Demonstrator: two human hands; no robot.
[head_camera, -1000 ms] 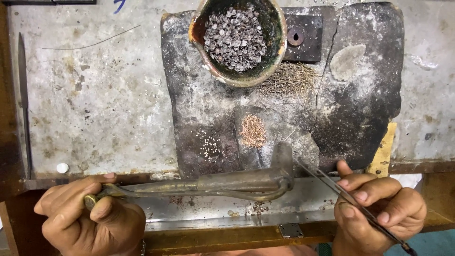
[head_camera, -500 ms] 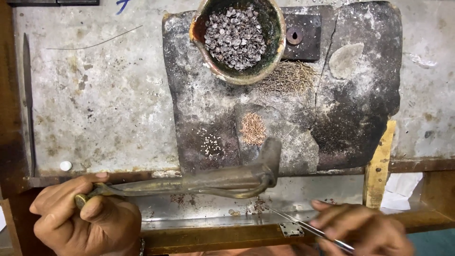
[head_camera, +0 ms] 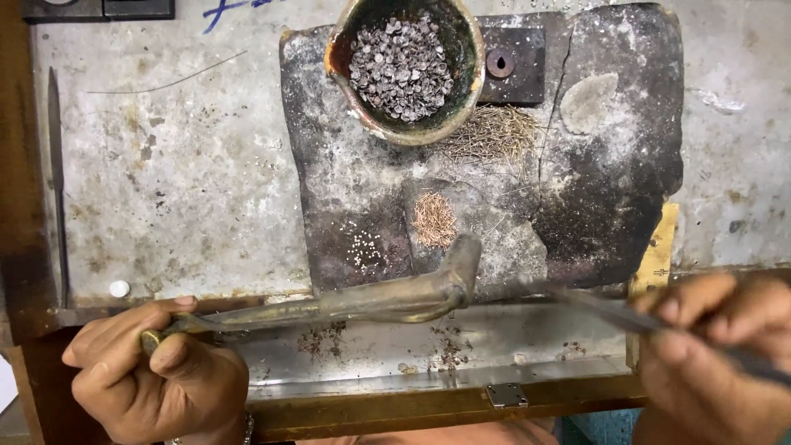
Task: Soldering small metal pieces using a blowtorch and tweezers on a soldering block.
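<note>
from the head view, your left hand (head_camera: 156, 379) curled tight around the brass torch (head_camera: 371, 298), its bent nozzle lying over the dark slab (head_camera: 593, 189). your right hand (head_camera: 717, 354), blurred, pinched tweezers (head_camera: 601, 301) near the slab's lower edge.

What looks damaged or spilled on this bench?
The dark slab has a crack running down from its top edge, right of the bowl. Small dark bits lie scattered in the metal tray below the torch.
</note>
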